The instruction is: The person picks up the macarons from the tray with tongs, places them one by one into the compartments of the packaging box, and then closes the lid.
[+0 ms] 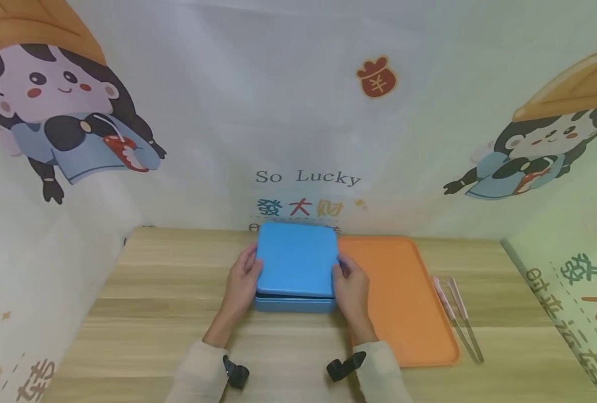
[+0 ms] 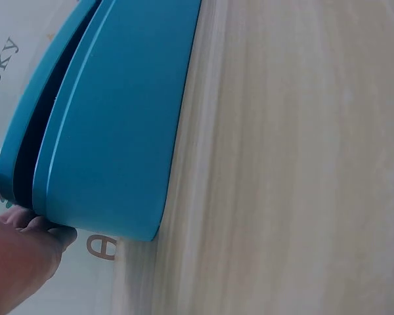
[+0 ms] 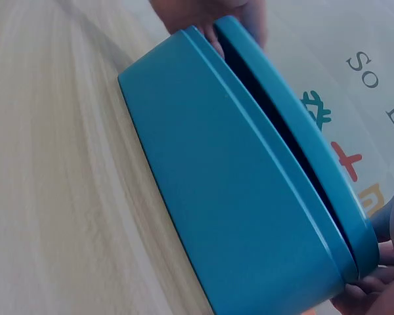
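Observation:
A blue box (image 1: 295, 305) stands on the table with its blue lid (image 1: 298, 257) raised slightly off the rim. My left hand (image 1: 241, 280) grips the lid's left side, and my right hand (image 1: 353, 286) grips its right side. In the left wrist view a dark gap runs between the lid (image 2: 27, 125) and the box (image 2: 118, 125). The right wrist view shows the same gap, with fingers of the right hand (image 3: 387, 279) at the lid's near corner. What the box holds is hidden.
An orange tray (image 1: 404, 313) lies flat to the right of the box, partly behind my right hand. Beyond its right edge lie tongs (image 1: 460, 322) with pink tips. A printed cloth wall (image 1: 298, 112) borders the wooden table (image 1: 167, 313) at the back and sides.

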### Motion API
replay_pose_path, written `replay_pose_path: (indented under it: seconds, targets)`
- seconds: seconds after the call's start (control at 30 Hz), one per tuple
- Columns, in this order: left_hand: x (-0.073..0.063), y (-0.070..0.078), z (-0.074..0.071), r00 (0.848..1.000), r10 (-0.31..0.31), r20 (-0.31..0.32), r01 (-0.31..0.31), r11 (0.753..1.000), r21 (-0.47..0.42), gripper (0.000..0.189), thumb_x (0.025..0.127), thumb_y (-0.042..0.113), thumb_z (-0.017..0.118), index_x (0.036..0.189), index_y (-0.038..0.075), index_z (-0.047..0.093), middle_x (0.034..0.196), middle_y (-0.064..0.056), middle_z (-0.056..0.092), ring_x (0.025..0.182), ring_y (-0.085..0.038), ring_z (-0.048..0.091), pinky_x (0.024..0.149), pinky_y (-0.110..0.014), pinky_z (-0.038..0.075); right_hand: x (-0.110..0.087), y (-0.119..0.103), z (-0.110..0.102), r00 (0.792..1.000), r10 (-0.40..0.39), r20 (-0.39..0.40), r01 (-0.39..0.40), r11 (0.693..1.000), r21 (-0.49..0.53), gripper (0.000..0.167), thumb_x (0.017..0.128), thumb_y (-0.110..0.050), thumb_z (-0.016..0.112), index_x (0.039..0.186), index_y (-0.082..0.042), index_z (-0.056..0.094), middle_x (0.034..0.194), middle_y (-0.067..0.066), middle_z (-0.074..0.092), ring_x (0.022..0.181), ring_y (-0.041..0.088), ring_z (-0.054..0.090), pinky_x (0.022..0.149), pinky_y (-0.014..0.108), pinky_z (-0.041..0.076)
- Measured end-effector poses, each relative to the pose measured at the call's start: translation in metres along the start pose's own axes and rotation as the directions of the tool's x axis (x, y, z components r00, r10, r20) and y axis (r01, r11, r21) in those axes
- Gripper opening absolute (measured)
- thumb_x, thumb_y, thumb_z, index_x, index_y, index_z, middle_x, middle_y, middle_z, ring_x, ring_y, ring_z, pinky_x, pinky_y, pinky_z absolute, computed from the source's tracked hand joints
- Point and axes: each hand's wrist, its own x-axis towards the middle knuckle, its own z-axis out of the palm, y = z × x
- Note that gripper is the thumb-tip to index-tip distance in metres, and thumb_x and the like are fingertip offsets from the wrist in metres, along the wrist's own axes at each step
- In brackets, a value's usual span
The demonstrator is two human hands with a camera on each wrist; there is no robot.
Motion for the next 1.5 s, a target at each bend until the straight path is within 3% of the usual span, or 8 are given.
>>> replay_pose_path:
  seconds: [0.17,0.4,0.6,0.9,1.23,1.5]
  targets:
    - [-0.006,-0.006,-0.001,1.0,0.012,0.006,-0.012,1.0,0.027,0.049,0.107,0.011,0.038,0.154,-0.001,0.028,0.159,-0.021,0.029,0.147,-0.032,0.029,0.117,-0.045,0.028,-0.005,0.001,0.004,1.0,0.004,0.007,-0.004,1.0,-0.027,0.035,0.096,-0.009,0.06,0.128,0.005,0.063,0.13,0.022,0.063,0.123,0.034,0.059,0.102,0.046,0.047]
    - [-0.004,-0.003,-0.003,1.0,0.006,0.004,-0.006,0.996,0.088,0.049,0.107,0.011,0.035,0.155,0.001,0.028,0.162,-0.015,0.027,0.15,-0.027,0.023,0.12,-0.043,0.021,-0.001,-0.001,0.009,0.996,-0.068,0.049,0.071,0.996,-0.051,0.042,0.101,-0.01,0.051,0.14,0.007,0.05,0.145,0.025,0.05,0.137,0.037,0.045,0.112,0.049,0.036]
    - [-0.002,-0.005,-0.003,1.0,-0.03,0.008,0.029,0.997,0.075,0.049,0.108,0.016,0.037,0.155,0.004,0.029,0.163,-0.01,0.026,0.15,-0.025,0.023,0.12,-0.04,0.023,-0.001,-0.003,0.011,0.995,-0.022,0.092,0.029,0.997,-0.074,0.047,0.103,-0.015,0.048,0.146,0.006,0.043,0.151,0.022,0.044,0.141,0.033,0.039,0.113,0.048,0.034]
    - [-0.003,-0.003,-0.006,1.0,-0.022,0.005,0.022,0.995,0.098,0.05,0.107,0.018,0.04,0.154,0.002,0.031,0.161,-0.013,0.028,0.148,-0.027,0.026,0.118,-0.042,0.027,-0.001,-0.002,0.013,0.998,0.023,0.058,-0.02,0.998,-0.061,0.046,0.102,-0.017,0.053,0.143,0.001,0.049,0.148,0.016,0.049,0.139,0.03,0.043,0.112,0.045,0.036]
    - [-0.008,0.002,-0.011,1.0,-0.017,0.025,0.013,0.987,0.163,0.052,0.107,0.017,0.041,0.155,0.002,0.029,0.162,-0.013,0.027,0.149,-0.026,0.026,0.118,-0.041,0.027,-0.002,-0.004,0.015,0.999,0.011,-0.038,-0.012,1.0,-0.027,0.038,0.096,-0.01,0.059,0.132,0.001,0.062,0.135,0.016,0.061,0.132,0.029,0.052,0.11,0.044,0.04]
    - [-0.011,0.001,-0.01,0.999,-0.017,0.045,0.01,0.99,0.142,0.052,0.106,0.014,0.042,0.155,0.003,0.028,0.162,-0.013,0.026,0.149,-0.025,0.024,0.117,-0.04,0.027,-0.007,-0.003,0.014,0.998,0.05,-0.03,-0.051,0.999,-0.003,0.039,0.098,-0.012,0.056,0.136,-0.002,0.059,0.14,0.013,0.058,0.135,0.027,0.048,0.111,0.044,0.038]
